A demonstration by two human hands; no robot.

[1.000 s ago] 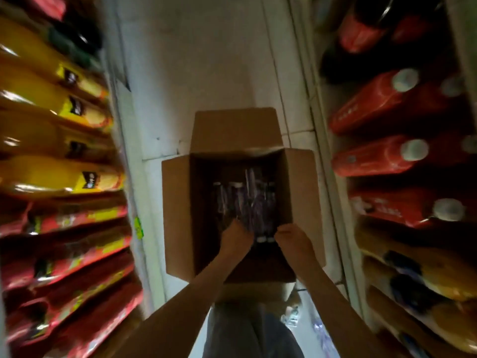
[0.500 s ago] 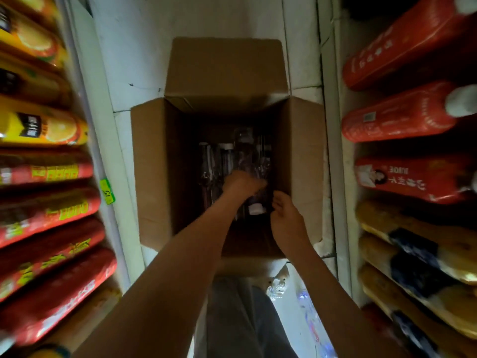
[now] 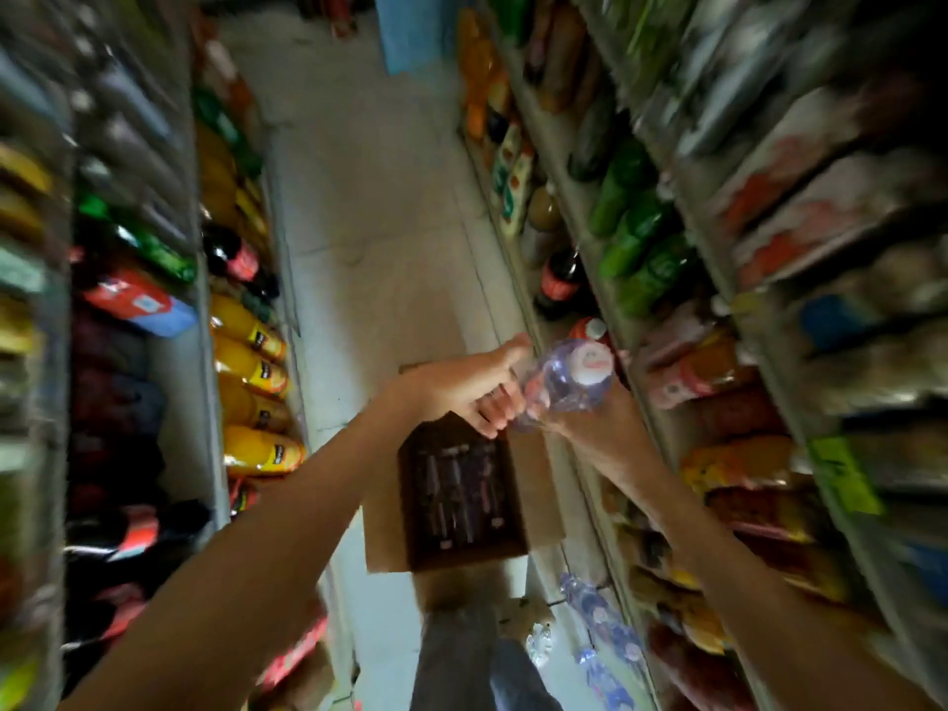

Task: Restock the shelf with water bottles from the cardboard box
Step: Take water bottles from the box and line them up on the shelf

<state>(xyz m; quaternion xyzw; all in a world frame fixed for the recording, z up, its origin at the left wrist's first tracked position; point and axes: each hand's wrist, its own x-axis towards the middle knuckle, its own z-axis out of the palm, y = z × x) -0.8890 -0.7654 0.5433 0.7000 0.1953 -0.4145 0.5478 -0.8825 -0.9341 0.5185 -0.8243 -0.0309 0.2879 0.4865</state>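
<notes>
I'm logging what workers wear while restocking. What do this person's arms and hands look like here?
The left forearm and right forearm are bare, with no sleeves in view. The left hand and right hand wear no gloves. I see no watch, bracelet or ring, though motion blur could hide small items.

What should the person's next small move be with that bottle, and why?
Probably ease the water bottle toward the shelf on the right: the left hand and right hand both grip it, held above the cardboard box and close to that shelf.
</notes>
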